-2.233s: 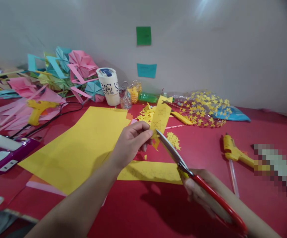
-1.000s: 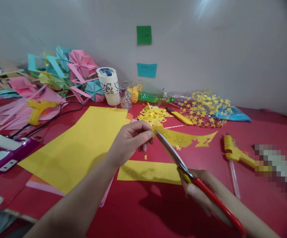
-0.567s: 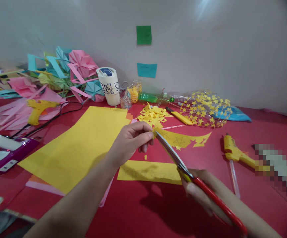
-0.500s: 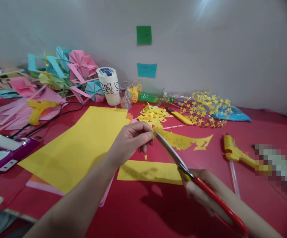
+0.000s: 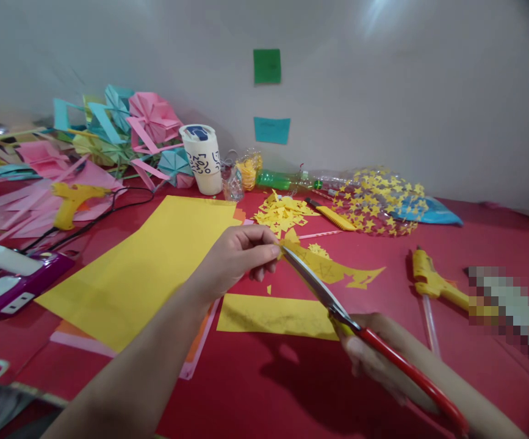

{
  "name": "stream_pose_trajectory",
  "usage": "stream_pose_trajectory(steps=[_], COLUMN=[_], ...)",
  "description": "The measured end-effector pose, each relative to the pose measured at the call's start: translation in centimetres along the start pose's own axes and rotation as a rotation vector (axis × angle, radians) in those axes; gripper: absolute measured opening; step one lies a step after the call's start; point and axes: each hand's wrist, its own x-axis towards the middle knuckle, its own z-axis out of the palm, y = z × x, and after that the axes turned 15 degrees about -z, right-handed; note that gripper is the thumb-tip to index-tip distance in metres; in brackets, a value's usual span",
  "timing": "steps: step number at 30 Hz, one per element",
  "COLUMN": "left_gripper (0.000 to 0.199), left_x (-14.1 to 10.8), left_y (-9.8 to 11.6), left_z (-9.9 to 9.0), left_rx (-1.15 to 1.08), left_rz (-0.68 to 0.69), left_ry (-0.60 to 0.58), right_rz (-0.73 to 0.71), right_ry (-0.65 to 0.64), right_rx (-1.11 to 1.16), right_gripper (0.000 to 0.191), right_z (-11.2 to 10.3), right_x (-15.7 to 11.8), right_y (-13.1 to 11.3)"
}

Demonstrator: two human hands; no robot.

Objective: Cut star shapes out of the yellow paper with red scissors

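My right hand is wrapped round red-handled scissors, their long blades pointing up and left to my left fingertips. Between the thumb and fingers of my left hand is the end of a yellow paper strip. The strip hangs off to the right behind the blades, with stars drawn on it and star-shaped gaps near its far end. The blades look nearly closed at the held end; the exact cut is too small to make out. Below lies another yellow strip with faint drawn marks. Small cut stars lie behind the held strip.
Large yellow sheets lie at left, beside a purple power strip and a yellow glue gun. Behind are paper scraps, a box cutter, a white cup and a star-covered bottle. Another glue gun lies right.
My left hand and the scissor tips have shifted slightly left. The held strip has swung lower, uncovering the small cut stars behind it.
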Motion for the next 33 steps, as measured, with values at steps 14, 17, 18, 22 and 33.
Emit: stream_pose_trajectory(steps=[14,17,18,22,33], left_gripper=[0.009,0.013,0.015,0.021,0.02], left_x=[0.0,0.0,0.0,-0.2,-0.6], left_y=[0.0,0.0,0.0,0.1,0.6], left_z=[-0.1,0.3,0.5,1.2,1.5], left_rx=[0.017,0.038,0.048,0.079,0.121], left_rz=[0.008,0.042,0.053,0.074,0.128], left_ry=[-0.007,0.01,0.014,0.009,0.024], right_rz=[-0.02,-0.055,-0.069,-0.114,-0.149], right_ry=[-0.007,0.012,0.014,0.002,-0.005], right_rx=[0.008,0.013,0.018,0.04,0.086], right_gripper=[0.062,0.06,0.059,0.054,0.058], right_z=[-0.1,0.0,0.0,0.0,0.2], right_x=[0.0,0.0,0.0,-0.1,-0.1], right_y=[0.5,0.8,0.8,0.2,0.9])
